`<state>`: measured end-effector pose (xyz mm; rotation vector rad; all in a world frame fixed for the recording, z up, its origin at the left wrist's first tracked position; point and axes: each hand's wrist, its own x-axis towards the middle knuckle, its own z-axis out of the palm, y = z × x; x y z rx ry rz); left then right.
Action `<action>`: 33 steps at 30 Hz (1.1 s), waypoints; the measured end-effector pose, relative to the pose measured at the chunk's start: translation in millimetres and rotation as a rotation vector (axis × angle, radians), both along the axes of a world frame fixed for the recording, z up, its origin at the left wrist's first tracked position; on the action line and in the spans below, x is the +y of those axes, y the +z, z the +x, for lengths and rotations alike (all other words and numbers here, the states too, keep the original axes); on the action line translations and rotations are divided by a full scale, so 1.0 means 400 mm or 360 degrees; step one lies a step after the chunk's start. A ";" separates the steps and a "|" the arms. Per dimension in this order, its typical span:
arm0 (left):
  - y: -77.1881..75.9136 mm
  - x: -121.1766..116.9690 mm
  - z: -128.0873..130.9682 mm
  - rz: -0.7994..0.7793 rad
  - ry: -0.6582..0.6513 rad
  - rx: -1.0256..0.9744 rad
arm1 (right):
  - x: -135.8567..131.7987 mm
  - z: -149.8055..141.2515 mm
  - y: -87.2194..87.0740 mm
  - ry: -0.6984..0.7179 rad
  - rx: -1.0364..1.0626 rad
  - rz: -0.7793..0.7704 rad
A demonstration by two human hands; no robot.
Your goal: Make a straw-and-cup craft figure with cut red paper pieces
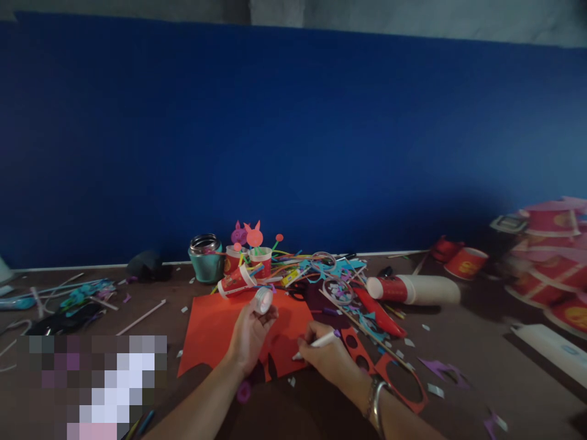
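My left hand [254, 333] is closed around a small round white cap-like thing [263, 300], held up above a sheet of red-orange paper [211, 330]. In my right hand [321, 351] is a white marker pen [323, 340] with a purple end. Its tip points down and left at the paper's lower right part; whether it touches cannot be made out. Pieces have been cut from the sheet's near edge. To the right of my right hand lie red paper scraps [383, 365] with round holes.
Behind the paper stand a teal metal cup [206, 260] and paper cups [260, 260] with animal cut-outs, beside a tipped paper cup [236, 282]. Pipe cleaners and scraps lie heaped nearby. On the right are a stack of white cups [426, 289] and red cups [550, 269].
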<state>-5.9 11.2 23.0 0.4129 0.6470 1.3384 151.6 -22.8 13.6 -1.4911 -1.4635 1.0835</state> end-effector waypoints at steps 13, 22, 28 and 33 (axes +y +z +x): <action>-0.002 0.001 -0.003 0.0020 -0.0034 0.0013 | 0.006 0.006 -0.015 -0.0012 0.0088 0.0009; -0.004 0.002 -0.002 0.0021 -0.0026 0.0009 | 0.001 0.003 0.000 -0.0074 0.0031 0.0088; 0.001 0.000 0.001 -0.0002 0.0002 0.0027 | 0.004 0.004 0.000 -0.0050 0.0029 0.0058; 0.004 -0.001 0.002 0.0023 -0.0007 0.0017 | 0.009 0.006 -0.010 -0.0030 0.0139 0.0027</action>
